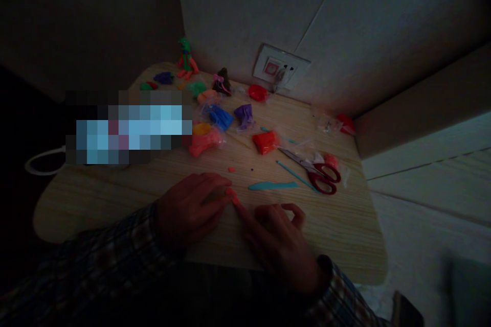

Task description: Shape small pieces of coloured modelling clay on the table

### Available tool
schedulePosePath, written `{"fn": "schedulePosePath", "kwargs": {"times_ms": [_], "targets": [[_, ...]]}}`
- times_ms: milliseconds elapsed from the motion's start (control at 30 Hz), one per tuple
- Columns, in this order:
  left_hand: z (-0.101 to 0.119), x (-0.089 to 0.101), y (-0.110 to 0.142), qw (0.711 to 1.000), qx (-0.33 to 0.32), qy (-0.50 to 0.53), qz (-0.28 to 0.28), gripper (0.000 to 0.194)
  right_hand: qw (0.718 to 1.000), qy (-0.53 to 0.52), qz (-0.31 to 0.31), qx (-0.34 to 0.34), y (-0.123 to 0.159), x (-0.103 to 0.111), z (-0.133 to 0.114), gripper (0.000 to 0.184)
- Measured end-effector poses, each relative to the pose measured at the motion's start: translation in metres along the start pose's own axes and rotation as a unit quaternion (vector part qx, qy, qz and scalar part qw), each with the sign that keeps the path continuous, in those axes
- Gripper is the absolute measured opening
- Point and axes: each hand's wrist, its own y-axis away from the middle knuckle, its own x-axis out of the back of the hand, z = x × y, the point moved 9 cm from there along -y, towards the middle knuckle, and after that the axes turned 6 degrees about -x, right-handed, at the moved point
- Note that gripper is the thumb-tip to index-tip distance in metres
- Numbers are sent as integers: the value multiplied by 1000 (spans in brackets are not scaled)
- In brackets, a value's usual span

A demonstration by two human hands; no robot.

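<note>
One pale wood-grain tabletop with rounded corners bears the items, which are placed relative to the turquoise modelling knife, a smooth, flat form with a wavy edge. Left of the knife and nearer the wearer, the left hand pinches a coral clay piece between thumb and forefinger. Directly nearer than the knife, the right hand touches the piece with an extended forefinger; its other fingers are curled, and whether it grips cannot be told. Metal scissors with dark red looped handles lie to the right and beyond, blades pointing far-left. Left and beyond, clear film bags contain a pink lump, a crumpled blue block and a purple block; directly beyond sits a glossy orange-red packet. The coral clay piece, narrow and irregular, lies just left of and nearer than the knife; its long axis slants from far-left to near-right, in line with the right forefinger. Smallest are a flat coral scrap and a dark speck, beyond the knife's left end.
</note>
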Motion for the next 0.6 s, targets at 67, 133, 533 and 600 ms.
{"fn": "schedulePosePath", "kwargs": {"times_ms": [67, 133, 533, 600], "targets": [[-3, 2, 1, 1000, 7, 0, 7, 23, 1000, 1, -2, -5, 0, -1, 1, 39], [-7, 3, 2, 1000, 22, 3, 11, 23, 1000, 7, 0, -9, -1, -2, 2, 38], [-7, 1, 2, 1000, 14, 0, -5, 25, 1000, -14, 26, -3, -7, 5, 0, 36], [-4, 0, 0, 1000, -2, -8, -14, 25, 1000, -13, 27, -8, -8, 4, 1, 37]]}}
